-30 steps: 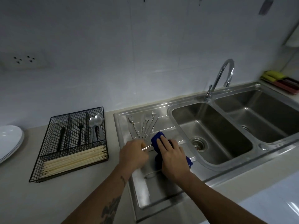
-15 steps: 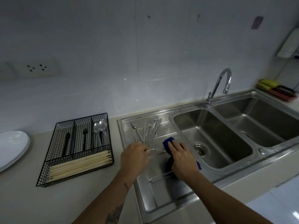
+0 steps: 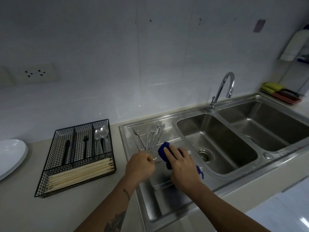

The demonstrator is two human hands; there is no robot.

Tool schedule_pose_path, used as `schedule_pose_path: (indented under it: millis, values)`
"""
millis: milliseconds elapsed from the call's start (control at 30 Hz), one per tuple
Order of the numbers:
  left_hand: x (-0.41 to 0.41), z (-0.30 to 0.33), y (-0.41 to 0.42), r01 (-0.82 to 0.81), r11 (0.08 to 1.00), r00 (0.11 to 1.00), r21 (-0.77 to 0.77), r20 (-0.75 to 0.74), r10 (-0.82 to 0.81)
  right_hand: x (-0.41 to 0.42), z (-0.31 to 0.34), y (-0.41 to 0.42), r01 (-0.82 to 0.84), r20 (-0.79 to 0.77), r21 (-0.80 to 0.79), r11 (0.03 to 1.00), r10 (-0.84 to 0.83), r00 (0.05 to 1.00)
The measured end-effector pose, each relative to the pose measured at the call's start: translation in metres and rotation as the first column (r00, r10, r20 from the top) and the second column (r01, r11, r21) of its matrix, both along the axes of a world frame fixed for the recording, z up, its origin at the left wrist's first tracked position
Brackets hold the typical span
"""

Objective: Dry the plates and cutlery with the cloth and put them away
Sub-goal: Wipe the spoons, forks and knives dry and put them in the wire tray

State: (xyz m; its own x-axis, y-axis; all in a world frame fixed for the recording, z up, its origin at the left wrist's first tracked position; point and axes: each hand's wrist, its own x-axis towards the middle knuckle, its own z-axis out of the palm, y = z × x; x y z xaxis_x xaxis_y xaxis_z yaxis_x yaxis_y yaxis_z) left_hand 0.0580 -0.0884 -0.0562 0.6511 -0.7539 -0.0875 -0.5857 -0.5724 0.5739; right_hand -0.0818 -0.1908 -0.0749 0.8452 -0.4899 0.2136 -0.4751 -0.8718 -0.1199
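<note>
I am standing at the counter [image 3: 70, 213] with both hands over the steel draining board [image 3: 167, 195] of the sink. My left hand [image 3: 139, 166] is curling its fingers round the handle end of one slim piece of cutlery [image 3: 154, 159]; which kind it is I cannot tell, since only a short metal stub is showing past my knuckles. My right hand [image 3: 183, 166] is lying on top of the blue cloth [image 3: 163, 150], fingers fairly straight and pressing it down on the board, just beside the left hand; whether the cloth is wrapping the held piece I cannot tell. A bunch of forks and other wet cutlery [image 3: 153, 137] is lying fanned on the board directly beyond my hands, tines pointing toward the wall. The black wire cutlery tray [image 3: 50, 173] is sitting on the counter to the left of the sink, holding a dark-handled utensil [image 3: 66, 149] in its left slot, a dark fork [image 3: 85, 146] in the middle slot, spoons [image 3: 100, 137] in the right slot and a row of pale chopsticks [image 3: 80, 173] across the front compartment. A stack of white plates [image 3: 11, 156] is resting at the far left edge of the counter. The left basin [image 3: 215, 143] is lying beside the board, with the tap [image 3: 222, 91] standing behind it.
</note>
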Motion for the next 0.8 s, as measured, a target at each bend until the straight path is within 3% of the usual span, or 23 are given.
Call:
schedule_pose_path:
  millis: [100, 233, 333, 467, 633, 700, 800]
  values:
    - [0.003, 0.0, 0.0, 0.026, 0.998, 1.0, -0.056, -0.003, -0.026, -0.004, -0.003, -0.001, -0.08, 0.0, -0.015, 0.997, 0.08, 0.997]
    - [0.003, -0.012, 0.009, 0.03, 0.997, 0.999, -0.067, 0.019, -0.029, -0.011, -0.006, -0.013, 0.015, 0.037, 0.044, 0.999, -0.017, 0.999]
    - [0.0, -0.016, 0.012, 0.016, 0.996, 1.0, -0.09, 0.001, -0.016, -0.012, -0.005, -0.01, -0.008, 0.081, 0.038, 0.999, 0.005, 0.997]
    - [-0.009, -0.01, 0.0, 0.049, 0.997, 0.995, -0.058, 0.086, -0.044, -0.011, -0.012, -0.005, -0.026, 0.144, 0.054, 0.998, 0.017, 0.989]
    - [-0.017, -0.018, -0.006, 0.087, 0.996, 0.973, -0.009, 0.217, -0.083, -0.021, -0.024, -0.01, 0.053, 0.096, 0.041, 0.998, -0.056, 0.994]
    - [-0.017, -0.022, -0.008, 0.026, 0.999, 0.986, -0.041, 0.164, -0.019, -0.026, -0.024, -0.015, 0.104, 0.081, 0.034, 0.994, -0.107, 0.991]
    - [-0.014, -0.02, -0.017, -0.116, 0.988, 0.993, -0.103, -0.033, 0.113, -0.028, -0.023, -0.017, 0.125, 0.071, 0.01, 0.992, -0.126, 0.99]
